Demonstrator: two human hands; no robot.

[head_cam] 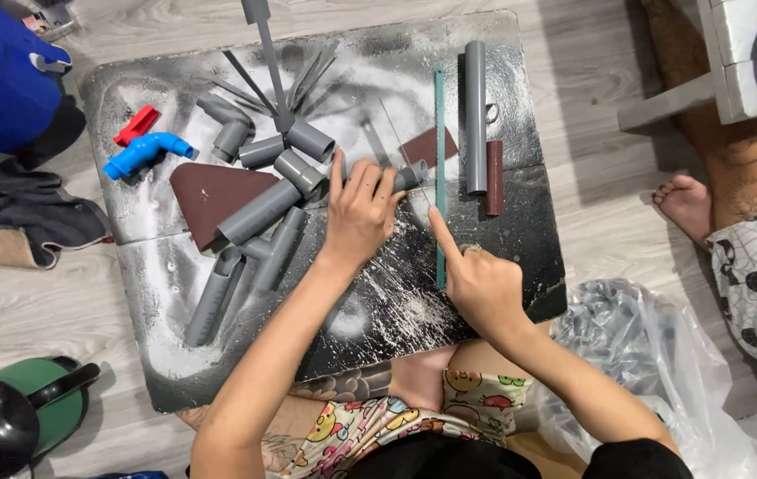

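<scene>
Both hands work mid-board: left hand [361,208] clamps a short grey pipe piece [410,175], while right hand [478,282], index finger out, steadies a thin saw blade [414,173] near the green ruler [440,177]. Cutting cleanly likely needs a firm grip and straight strokes on the dusty black board [520,266].

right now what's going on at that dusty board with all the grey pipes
A person sits at a dusty black board on the floor. The left hand presses down a short grey pipe piece. The right hand points its index finger beside a green ruler. More grey pipe pieces and a blue tap lie to the left. Another person's bare foot shows at the right.
</scene>
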